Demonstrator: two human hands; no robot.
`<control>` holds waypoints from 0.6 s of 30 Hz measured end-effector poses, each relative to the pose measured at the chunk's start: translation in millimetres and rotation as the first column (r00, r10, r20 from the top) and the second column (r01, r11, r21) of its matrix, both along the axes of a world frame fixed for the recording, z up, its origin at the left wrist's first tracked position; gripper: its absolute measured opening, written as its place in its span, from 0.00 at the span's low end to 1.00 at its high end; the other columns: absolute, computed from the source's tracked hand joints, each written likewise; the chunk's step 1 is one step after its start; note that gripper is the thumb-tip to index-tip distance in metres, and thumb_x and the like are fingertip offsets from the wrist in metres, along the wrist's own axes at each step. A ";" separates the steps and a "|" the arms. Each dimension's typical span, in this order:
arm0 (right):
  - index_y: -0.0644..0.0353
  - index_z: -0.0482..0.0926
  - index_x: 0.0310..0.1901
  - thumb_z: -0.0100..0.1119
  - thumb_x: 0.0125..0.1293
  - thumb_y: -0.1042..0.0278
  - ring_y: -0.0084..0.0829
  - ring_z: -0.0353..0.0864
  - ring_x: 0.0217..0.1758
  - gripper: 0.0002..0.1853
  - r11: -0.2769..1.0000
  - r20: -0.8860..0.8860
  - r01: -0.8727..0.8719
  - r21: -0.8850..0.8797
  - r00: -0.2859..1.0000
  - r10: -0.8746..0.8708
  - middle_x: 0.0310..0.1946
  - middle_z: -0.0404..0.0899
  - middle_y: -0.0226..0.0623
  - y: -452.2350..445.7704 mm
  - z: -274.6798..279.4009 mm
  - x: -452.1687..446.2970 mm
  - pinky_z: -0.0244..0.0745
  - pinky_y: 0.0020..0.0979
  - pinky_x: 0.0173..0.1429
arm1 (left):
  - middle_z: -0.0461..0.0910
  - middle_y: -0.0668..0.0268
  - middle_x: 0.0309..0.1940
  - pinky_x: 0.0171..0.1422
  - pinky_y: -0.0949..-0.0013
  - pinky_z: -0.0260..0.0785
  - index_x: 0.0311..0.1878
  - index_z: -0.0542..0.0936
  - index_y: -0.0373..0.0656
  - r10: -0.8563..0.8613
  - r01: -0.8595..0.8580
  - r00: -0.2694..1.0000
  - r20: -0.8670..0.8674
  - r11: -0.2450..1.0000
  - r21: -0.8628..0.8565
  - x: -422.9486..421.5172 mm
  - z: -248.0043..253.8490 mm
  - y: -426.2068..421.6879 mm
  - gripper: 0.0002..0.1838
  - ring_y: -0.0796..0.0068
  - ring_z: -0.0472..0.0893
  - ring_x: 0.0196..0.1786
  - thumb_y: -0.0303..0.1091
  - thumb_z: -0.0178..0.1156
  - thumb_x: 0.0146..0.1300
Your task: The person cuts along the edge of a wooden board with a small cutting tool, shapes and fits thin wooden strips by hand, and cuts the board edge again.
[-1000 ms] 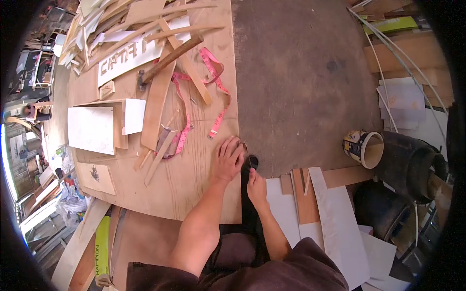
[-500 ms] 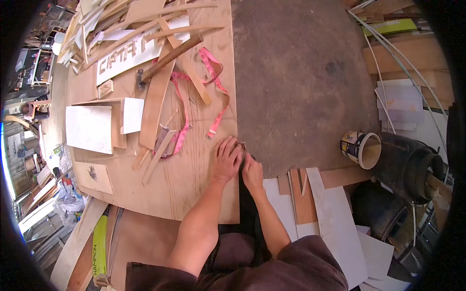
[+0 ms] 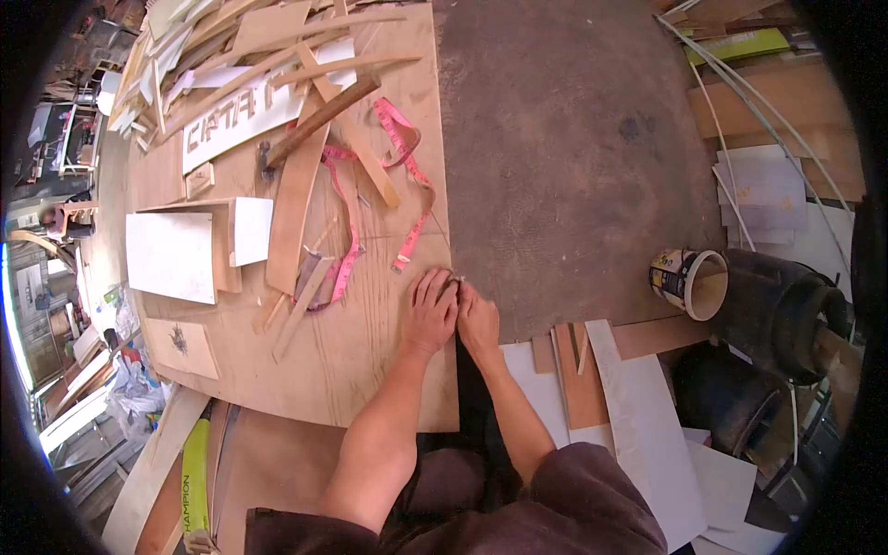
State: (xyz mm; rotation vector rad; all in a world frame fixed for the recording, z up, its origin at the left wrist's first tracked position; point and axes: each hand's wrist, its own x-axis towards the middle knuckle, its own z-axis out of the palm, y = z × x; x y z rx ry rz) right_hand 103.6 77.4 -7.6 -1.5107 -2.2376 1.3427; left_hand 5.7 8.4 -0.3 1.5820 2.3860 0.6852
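Note:
My left hand (image 3: 431,311) rests at the right edge of the plywood board (image 3: 388,388), its fingers bent forward and pressed down by the edge. Right beside it, my right hand (image 3: 478,319) is closed in a pinch just past that edge. A small dark piece (image 3: 454,284) shows between the fingertips of both hands; its kind is too small to make out. Just ahead of my left fingertips lies the end of a pink measuring tape (image 3: 404,250), which loops across the board. Farther up, a hammer (image 3: 319,125) with a wooden handle lies over wood strips.
A white open box (image 3: 171,254) and a lettered white sign (image 3: 227,125) lie on the board, near heaped wood offcuts (image 3: 240,37). Beyond the board's right edge is a brown surface (image 3: 564,166). A bucket (image 3: 708,285) lies tipped at right. Panels (image 3: 647,435) lean below.
My right hand has drawn slightly back and left, closer against my left hand. My left hand stays about where it was. The view has shifted slightly.

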 end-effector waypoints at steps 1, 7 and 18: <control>0.59 0.83 0.41 0.40 0.78 0.53 0.61 0.81 0.33 0.23 1.000 0.019 0.018 0.026 1.000 -0.019 0.29 0.81 0.57 -11.9 -6.5 14.9 0.75 0.55 0.38 | 0.72 0.62 0.63 0.78 0.53 0.52 0.53 0.78 0.43 0.009 -0.009 1.000 0.018 1.000 0.013 1.6 -1.1 0.9 0.15 0.62 0.66 0.72 0.33 0.55 0.65; 0.64 0.81 0.40 0.40 0.78 0.55 0.65 0.78 0.36 0.23 0.995 0.139 0.019 -0.096 0.990 -0.005 0.31 0.78 0.62 -47.3 -2.4 55.9 0.73 0.56 0.39 | 0.71 0.62 0.64 0.78 0.53 0.52 0.54 0.77 0.44 0.008 -0.008 1.000 0.021 1.000 -0.015 6.5 0.0 -4.4 0.15 0.62 0.66 0.72 0.33 0.55 0.65; 0.62 0.82 0.41 0.39 0.78 0.53 0.66 0.78 0.35 0.24 0.997 0.139 0.008 -0.072 0.990 0.002 0.29 0.78 0.63 -52.2 -7.0 67.6 0.72 0.57 0.39 | 0.71 0.60 0.63 0.77 0.49 0.52 0.55 0.77 0.43 -0.009 0.011 0.999 0.034 0.998 -0.059 6.1 4.2 -5.4 0.15 0.59 0.65 0.72 0.35 0.55 0.66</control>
